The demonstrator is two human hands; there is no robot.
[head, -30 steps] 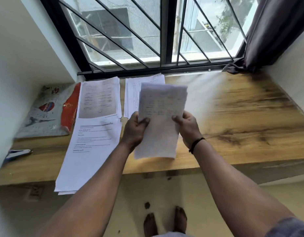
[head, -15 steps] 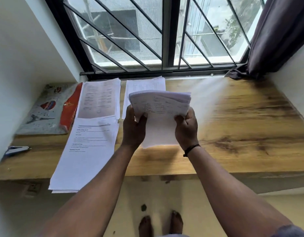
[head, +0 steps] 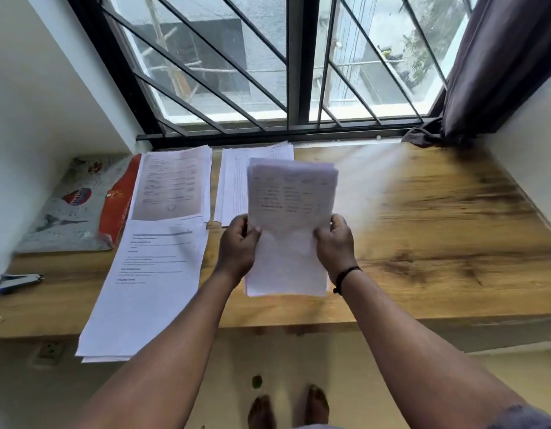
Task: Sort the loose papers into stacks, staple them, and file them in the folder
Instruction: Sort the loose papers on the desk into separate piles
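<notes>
I hold a sheaf of printed papers (head: 289,224) upright above the wooden desk (head: 438,230), my left hand (head: 238,249) gripping its left edge and my right hand (head: 336,243) its right edge. Three paper stacks lie on the desk: one at the back left (head: 172,184), a long one hanging over the front edge (head: 147,283), and one behind the held sheaf (head: 234,184). A patterned folder with a red flap (head: 79,205) rests at the far left. The blue stapler (head: 15,283) lies near the left front corner.
A barred window (head: 296,72) runs along the desk's back edge, with a dark curtain (head: 500,63) at the right. White walls close in both sides. My bare feet (head: 286,410) stand on the floor below the desk's front edge.
The sheaf was bent over forward at its top half a second ago; it now stands straight and tall between both hands again. The stacks on the desk have not moved.
</notes>
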